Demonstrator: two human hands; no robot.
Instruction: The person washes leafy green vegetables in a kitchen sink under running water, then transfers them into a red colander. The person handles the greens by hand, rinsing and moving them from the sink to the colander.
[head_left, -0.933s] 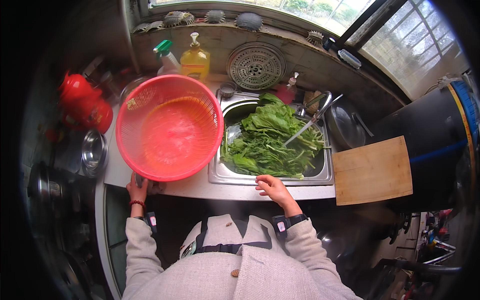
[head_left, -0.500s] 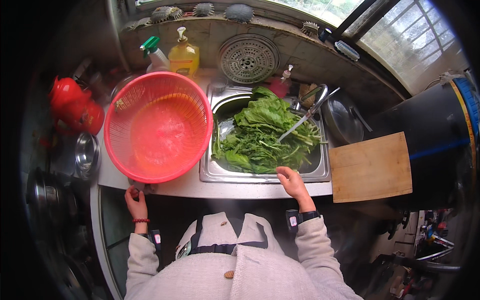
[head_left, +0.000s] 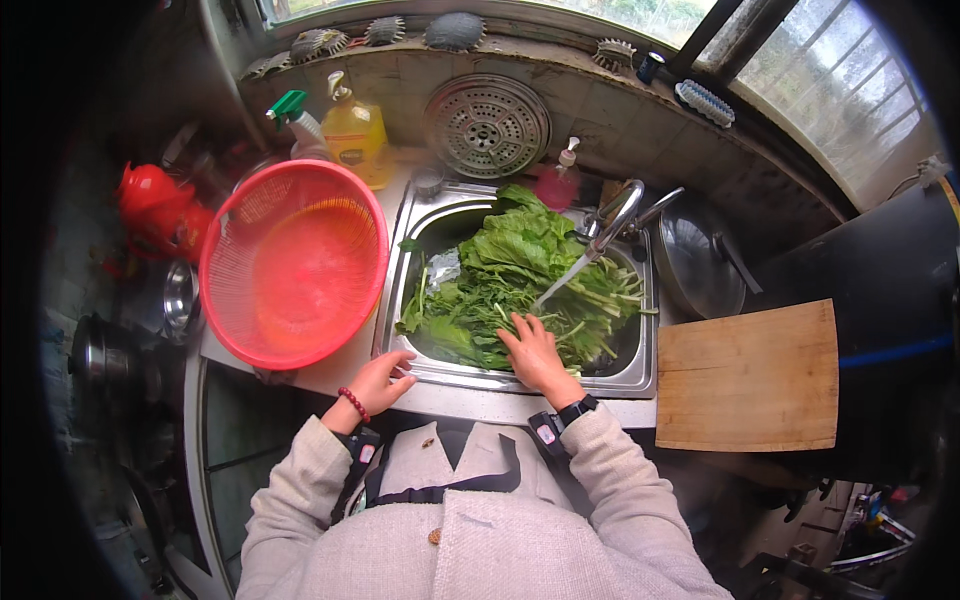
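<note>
A heap of leafy greens point(head_left: 520, 250) fills the steel sink point(head_left: 470, 378), and a stream of water from the faucet point(head_left: 622, 212) falls onto it. My right hand point(head_left: 536, 355) reaches over the sink's front rim with fingers spread, its fingertips at the near edge of the leaves. I see nothing held in it. By the sink's front left corner hovers my left hand point(head_left: 378, 384), fingers apart and with no object in them. To its left, a red plastic colander basket point(head_left: 372, 290) rests on the counter.
A wooden cutting board point(head_left: 748, 375) lies right of the sink, with a dark lidded pan point(head_left: 695, 255) behind it. Along the back stand a yellow pump bottle point(head_left: 355, 135), a green-topped spray bottle point(head_left: 298, 125), a pink soap bottle point(head_left: 558, 180) and a round perforated steamer plate point(head_left: 488, 125).
My left hand has left the colander's front edge and moved right to the sink's corner. My right hand has moved left and forward onto the greens' near edge. The view has shifted slightly.
</note>
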